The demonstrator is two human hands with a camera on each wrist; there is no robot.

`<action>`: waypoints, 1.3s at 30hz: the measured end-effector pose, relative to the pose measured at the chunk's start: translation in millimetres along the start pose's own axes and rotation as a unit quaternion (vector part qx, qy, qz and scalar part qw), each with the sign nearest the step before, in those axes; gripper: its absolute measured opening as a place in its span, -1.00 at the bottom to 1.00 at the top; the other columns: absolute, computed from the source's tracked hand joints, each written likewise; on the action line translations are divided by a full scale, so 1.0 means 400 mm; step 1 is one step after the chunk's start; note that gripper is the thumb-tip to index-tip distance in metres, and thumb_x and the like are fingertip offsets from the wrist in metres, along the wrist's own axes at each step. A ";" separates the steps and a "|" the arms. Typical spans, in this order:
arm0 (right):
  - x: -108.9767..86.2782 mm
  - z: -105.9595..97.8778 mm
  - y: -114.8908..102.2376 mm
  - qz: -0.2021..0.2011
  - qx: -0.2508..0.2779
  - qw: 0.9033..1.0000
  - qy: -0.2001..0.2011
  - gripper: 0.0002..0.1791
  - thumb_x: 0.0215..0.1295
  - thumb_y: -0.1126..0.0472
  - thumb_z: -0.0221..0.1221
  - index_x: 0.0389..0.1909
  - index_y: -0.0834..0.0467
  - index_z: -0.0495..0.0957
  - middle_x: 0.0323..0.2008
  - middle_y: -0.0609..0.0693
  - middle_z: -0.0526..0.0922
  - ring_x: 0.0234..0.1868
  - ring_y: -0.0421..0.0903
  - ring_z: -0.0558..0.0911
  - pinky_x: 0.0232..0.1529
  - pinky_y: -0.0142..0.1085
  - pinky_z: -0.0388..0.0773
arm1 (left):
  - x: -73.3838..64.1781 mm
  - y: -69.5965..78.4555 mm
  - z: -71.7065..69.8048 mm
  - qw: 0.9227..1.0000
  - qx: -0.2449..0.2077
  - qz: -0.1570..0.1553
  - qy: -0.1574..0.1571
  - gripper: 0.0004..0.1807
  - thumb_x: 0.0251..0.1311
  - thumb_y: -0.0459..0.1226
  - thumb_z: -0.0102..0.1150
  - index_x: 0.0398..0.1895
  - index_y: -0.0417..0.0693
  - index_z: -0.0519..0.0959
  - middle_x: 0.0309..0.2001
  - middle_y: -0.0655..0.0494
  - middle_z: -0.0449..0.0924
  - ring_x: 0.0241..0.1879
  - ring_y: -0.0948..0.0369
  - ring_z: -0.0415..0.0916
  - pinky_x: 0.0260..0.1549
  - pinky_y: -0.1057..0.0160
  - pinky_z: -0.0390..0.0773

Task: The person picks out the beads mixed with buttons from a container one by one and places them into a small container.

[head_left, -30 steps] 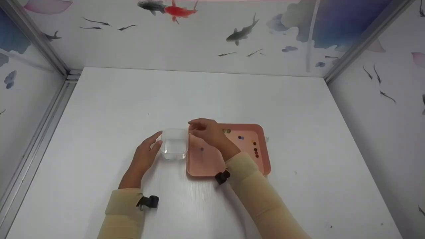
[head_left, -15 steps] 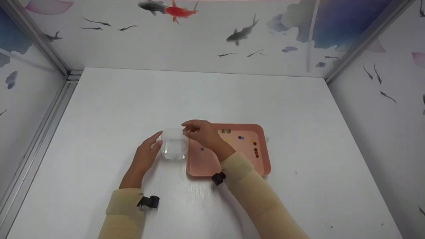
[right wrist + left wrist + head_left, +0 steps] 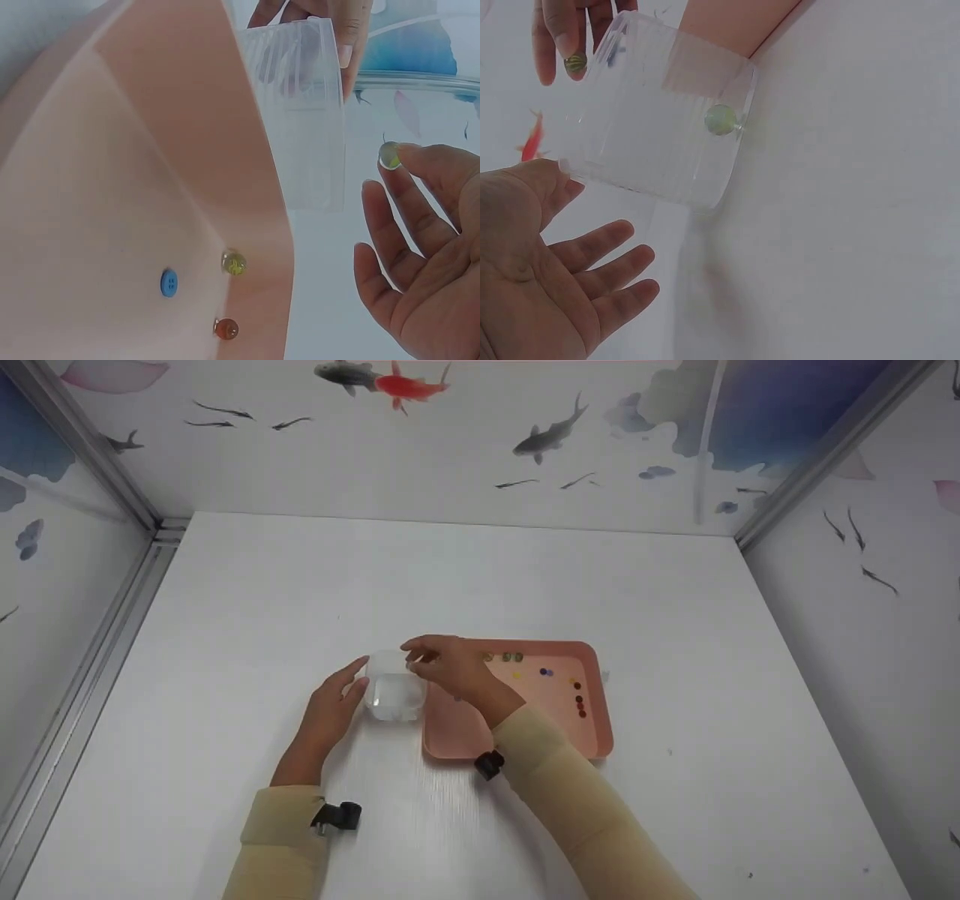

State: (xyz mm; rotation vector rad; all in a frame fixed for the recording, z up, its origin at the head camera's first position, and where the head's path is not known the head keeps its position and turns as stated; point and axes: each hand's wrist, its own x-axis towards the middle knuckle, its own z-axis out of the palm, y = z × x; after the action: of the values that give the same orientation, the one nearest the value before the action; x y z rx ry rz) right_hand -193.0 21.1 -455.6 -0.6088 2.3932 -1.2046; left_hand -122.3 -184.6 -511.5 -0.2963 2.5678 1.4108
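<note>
Between thumb and fingertip, my right hand [image 3: 454, 667] pinches a yellow-green glass marble [image 3: 389, 155]. In the head view that hand overlaps the far right corner of a clear plastic box [image 3: 397, 697]; in the left wrist view the pinched marble shows beside the box's open rim. One pale green marble [image 3: 720, 120] lies at the bottom inside the box. My left hand [image 3: 334, 701] is at the box's left side, its thumb at the rim and the other fingers loosely spread. A pink tray [image 3: 465, 748] stands just right of the box, partly covered by my right hand and forearm.
In the tray are several small marbles and buttons, among them a blue button [image 3: 169, 283], a yellow marble [image 3: 235, 262] and an orange marble [image 3: 226, 328]. The white table [image 3: 300, 577] is bordered by printed panels at the back and both sides.
My right hand has moved left from over the tray to the box's far right rim, uncovering more marbles along the tray's back edge. The left hand and box stay in place.
</note>
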 end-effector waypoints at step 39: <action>0.013 0.053 -0.019 -0.117 -0.255 0.960 0.007 -0.70 0.31 0.27 0.23 0.05 0.04 0.65 -0.14 -0.10 0.73 -0.07 -0.16 0.65 -0.06 -0.37 0.60 | 0.002 -0.006 -0.001 1.000 0.000 0.008 -0.006 -0.45 0.49 -0.03 -0.20 0.49 0.16 0.15 0.49 -0.01 0.08 0.48 -0.06 -0.05 0.43 -0.13 0.01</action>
State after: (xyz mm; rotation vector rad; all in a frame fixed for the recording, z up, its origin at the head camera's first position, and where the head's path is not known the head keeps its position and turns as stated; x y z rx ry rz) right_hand -184.5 0.5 -461.8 -1.0651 2.7153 -0.6572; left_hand -122.6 -186.3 -513.3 -0.2685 2.5667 1.4122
